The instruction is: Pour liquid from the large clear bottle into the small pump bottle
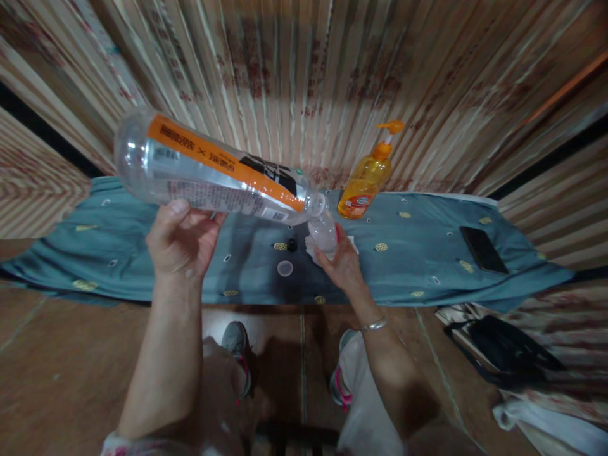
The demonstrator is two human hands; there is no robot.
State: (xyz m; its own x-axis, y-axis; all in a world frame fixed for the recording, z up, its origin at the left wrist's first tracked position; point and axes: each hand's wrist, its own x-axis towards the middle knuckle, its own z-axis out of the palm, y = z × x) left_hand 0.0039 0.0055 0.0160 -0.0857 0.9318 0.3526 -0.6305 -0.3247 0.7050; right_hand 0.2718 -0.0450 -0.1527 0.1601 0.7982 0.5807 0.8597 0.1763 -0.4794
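Note:
My left hand (183, 237) grips a large clear plastic bottle (213, 171) with an orange and black label, tipped so its open neck points down to the right. The neck meets the mouth of a small clear container (323, 231) that my right hand (342, 263) holds upright over the teal cloth (418, 253). A bit of white tissue shows under the right hand's fingers. A clear round cap (285, 268) and a small black cap (292, 244) lie on the cloth between my hands.
An orange pump bottle of soap (368, 180) stands at the back of the cloth against a striped curtain. A black phone (482, 249) lies on the cloth at right. A black bag (508, 351) sits on the floor at lower right. My feet show below.

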